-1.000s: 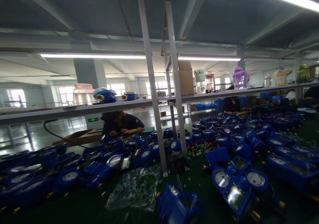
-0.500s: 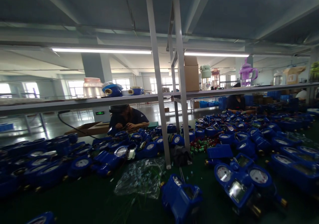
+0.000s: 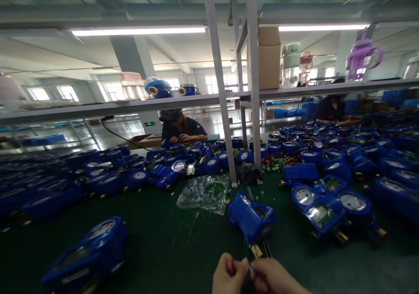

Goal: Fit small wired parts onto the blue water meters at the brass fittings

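At the near edge of the green bench (image 3: 157, 224), what appears to be a thin wire (image 3: 250, 268) is being pinched between the closed left hand (image 3: 229, 276) and right hand (image 3: 276, 278), just before the blue meter (image 3: 252, 217), whose brass fitting (image 3: 256, 251) is being approached, with fine alignment being required next.

Green table (image 3: 157, 224) crowded with blue meters

A clear plastic bag (image 3: 204, 193) and one blue meter (image 3: 251, 217) lie near its middle.

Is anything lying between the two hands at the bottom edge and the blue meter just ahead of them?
Nothing visible does. The left hand and right hand pinch a small thin piece together, and the blue plastic water meter sits directly beyond, its brass fitting nearly reaching the fingers.
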Demonstrator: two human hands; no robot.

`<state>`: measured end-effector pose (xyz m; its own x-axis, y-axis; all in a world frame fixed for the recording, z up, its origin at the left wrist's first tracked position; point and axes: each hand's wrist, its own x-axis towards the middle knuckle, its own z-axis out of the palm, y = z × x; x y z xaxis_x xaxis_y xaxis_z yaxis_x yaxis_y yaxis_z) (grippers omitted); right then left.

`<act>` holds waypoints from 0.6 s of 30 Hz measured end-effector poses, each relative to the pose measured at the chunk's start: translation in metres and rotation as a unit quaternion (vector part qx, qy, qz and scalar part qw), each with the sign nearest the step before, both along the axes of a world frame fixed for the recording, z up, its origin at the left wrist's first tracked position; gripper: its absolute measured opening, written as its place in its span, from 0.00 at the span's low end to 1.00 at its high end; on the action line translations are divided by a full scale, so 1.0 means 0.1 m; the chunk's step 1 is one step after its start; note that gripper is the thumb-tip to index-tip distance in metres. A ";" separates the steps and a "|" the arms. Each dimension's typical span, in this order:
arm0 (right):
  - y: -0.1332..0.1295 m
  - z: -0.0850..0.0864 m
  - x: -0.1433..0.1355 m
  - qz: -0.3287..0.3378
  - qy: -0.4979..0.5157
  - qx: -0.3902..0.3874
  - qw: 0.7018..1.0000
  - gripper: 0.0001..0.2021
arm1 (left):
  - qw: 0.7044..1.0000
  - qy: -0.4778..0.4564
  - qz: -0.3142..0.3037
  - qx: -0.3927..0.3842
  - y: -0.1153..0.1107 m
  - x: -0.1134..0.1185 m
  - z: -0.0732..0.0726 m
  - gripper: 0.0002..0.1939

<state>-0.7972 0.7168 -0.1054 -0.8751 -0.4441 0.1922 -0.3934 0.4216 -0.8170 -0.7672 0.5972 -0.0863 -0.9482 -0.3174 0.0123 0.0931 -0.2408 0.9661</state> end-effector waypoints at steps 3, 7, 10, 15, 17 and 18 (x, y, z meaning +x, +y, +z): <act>0.05 -0.01 0.11 -0.029 0.057 0.016 0.998 0.19 | 1.000 0.002 0.001 0.016 0.01 0.07 0.03 0.29; 0.16 0.09 0.23 -0.040 0.180 0.026 0.983 0.15 | 0.999 -0.013 -0.020 0.042 0.08 0.15 0.12 0.26; 0.15 0.18 0.25 -0.025 0.004 -0.031 0.999 0.17 | 0.999 -0.013 -0.016 0.045 0.15 0.18 0.17 0.23; 0.16 0.17 0.28 -0.031 -0.069 -0.030 0.997 0.17 | 0.999 0.002 -0.013 0.048 0.19 0.18 0.18 0.20; 0.22 0.17 0.29 -0.049 0.053 0.018 0.997 0.15 | 0.998 -0.008 -0.015 0.064 0.19 0.19 0.19 0.21; 0.26 0.17 0.29 -0.048 0.124 0.054 0.990 0.15 | 0.997 -0.014 -0.016 0.070 0.19 0.19 0.19 0.21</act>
